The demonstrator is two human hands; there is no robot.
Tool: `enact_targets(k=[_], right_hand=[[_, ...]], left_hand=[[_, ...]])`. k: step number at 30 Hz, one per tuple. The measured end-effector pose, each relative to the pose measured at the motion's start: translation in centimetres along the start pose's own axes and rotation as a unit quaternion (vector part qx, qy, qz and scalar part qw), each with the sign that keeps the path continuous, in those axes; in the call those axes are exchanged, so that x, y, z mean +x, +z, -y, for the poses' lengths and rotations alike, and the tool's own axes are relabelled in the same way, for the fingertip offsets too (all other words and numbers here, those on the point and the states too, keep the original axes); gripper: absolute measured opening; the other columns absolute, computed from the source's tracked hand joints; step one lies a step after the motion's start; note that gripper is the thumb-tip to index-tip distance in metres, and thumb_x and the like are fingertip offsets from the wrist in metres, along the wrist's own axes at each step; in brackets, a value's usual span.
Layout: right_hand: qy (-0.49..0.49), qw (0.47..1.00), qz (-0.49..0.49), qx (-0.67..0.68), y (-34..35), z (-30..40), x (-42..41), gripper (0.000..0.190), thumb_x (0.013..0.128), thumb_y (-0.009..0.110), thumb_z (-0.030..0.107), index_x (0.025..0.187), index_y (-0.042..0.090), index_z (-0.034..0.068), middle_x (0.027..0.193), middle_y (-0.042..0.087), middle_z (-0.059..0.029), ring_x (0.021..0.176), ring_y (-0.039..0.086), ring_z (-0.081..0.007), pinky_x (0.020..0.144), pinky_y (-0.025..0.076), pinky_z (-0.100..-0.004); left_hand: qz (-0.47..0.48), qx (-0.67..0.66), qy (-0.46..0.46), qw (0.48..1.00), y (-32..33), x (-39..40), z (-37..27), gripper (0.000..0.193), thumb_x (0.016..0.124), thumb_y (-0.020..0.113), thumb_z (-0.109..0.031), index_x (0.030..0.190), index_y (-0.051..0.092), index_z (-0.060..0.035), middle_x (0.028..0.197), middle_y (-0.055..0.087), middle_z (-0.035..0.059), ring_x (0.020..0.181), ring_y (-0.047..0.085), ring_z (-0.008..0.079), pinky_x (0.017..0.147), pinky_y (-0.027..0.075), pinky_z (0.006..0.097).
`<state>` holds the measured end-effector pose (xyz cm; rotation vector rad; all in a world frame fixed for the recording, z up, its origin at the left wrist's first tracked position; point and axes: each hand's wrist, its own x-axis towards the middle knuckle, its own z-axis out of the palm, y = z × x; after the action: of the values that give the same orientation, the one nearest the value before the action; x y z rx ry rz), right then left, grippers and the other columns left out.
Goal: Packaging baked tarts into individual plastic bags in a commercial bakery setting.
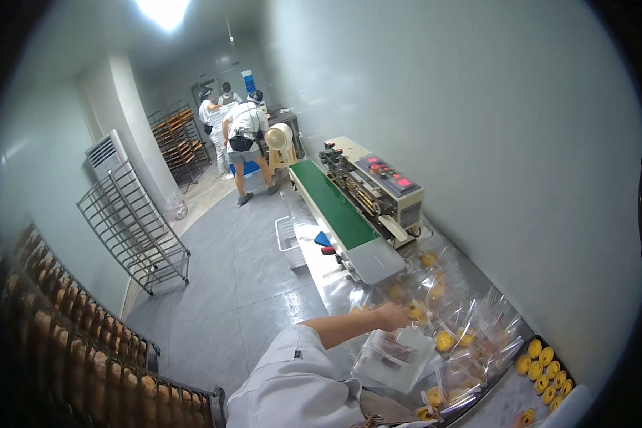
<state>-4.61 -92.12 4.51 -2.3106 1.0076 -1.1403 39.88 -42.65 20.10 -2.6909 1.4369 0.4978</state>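
Observation:
My left hand (pixel 393 316) reaches over the metal table, its fingers curled at a clear plastic bag with a yellow tart (pixel 417 313) in it; whether it grips the bag cannot be told. Only the fingers of my right hand (pixel 518 421) show at the bottom edge, against a yellow tart (pixel 528 416) on a tray. More tarts (pixel 535 369) stand in rows in the dark tray's far corner. A stack of flat clear bags (pixel 395 357) lies below my left forearm. Several bagged tarts (pixel 444 340) lie between the stack and the wall.
A band sealing machine (pixel 390 176) with a green conveyor belt (pixel 334 203) stands on the table by the wall. A white basket (pixel 289 243) is beside the table. Racks with baked goods (pixel 101 369) stand at left, an unloaded rack (pixel 134 230) behind. Several people (pixel 243 123) are farther back.

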Motion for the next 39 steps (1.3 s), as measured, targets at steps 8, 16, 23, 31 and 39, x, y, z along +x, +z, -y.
enact_targets(k=[8, 16, 23, 31, 39], right_hand=[[0.056, 0.948, 0.185, 0.252, 1.8, 28.9, 4.6, 0.069, 0.071, 0.064, 0.002, 0.132, 0.034, 0.002, 0.129, 0.041, -0.0140, 0.116, 0.043, -0.0245, 0.101, 0.033, -0.0347], [-0.211, 0.885, 0.298, 0.288, 2.8, 46.8, 5.7, 0.077, 0.056, 0.080, 0.008, 0.122, 0.040, 0.006, 0.114, 0.046, -0.0133, 0.106, 0.050, -0.0286, 0.092, 0.042, -0.0378], [-0.339, 0.845, 0.354, 0.214, 3.6, 54.9, 7.6, 0.078, 0.061, 0.080, 0.017, 0.127, 0.041, 0.008, 0.122, 0.044, -0.0135, 0.111, 0.049, -0.0322, 0.092, 0.043, -0.0384], [-0.497, 0.804, 0.325, -0.009, 1.6, 51.1, 6.3, 0.064, 0.069, 0.072, 0.011, 0.125, 0.042, 0.008, 0.119, 0.046, -0.0090, 0.104, 0.055, -0.0277, 0.085, 0.047, -0.0379], [-0.411, 0.818, 0.401, -0.001, -1.2, 46.3, 6.2, 0.066, 0.077, 0.068, 0.020, 0.134, 0.037, 0.006, 0.134, 0.043, -0.0135, 0.116, 0.048, -0.0316, 0.095, 0.040, -0.0409]], left_hand=[[-0.047, -0.103, 0.184, 0.976, -3.6, -2.5, 0.3, 0.014, 0.078, 0.057, -0.012, 0.090, 0.062, -0.0075, 0.080, 0.064, 0.0116, 0.078, 0.063, 0.0274, 0.062, 0.050, 0.0418], [-0.003, -0.259, 0.368, 0.893, -6.4, -5.3, -2.9, 0.012, 0.080, 0.055, -0.011, 0.089, 0.055, -0.0024, 0.078, 0.058, 0.0105, 0.078, 0.061, 0.0238, 0.064, 0.048, 0.0359], [-0.142, -0.251, 0.298, 0.910, -10.6, -6.8, -3.8, 0.008, 0.081, 0.057, -0.011, 0.084, 0.055, -0.0042, 0.074, 0.058, 0.0143, 0.067, 0.058, 0.0339, 0.059, 0.045, 0.0401], [-0.109, -0.176, 0.382, 0.901, -13.6, -5.0, -5.9, 0.011, 0.079, 0.064, -0.016, 0.079, 0.064, -0.0046, 0.079, 0.060, 0.0125, 0.080, 0.058, 0.0313, 0.071, 0.046, 0.0407], [-0.149, -0.152, 0.393, 0.895, -14.0, -1.7, -8.9, 0.009, 0.079, 0.064, -0.012, 0.081, 0.065, -0.0024, 0.108, 0.061, 0.0146, 0.098, 0.057, 0.0313, 0.085, 0.046, 0.0389]])
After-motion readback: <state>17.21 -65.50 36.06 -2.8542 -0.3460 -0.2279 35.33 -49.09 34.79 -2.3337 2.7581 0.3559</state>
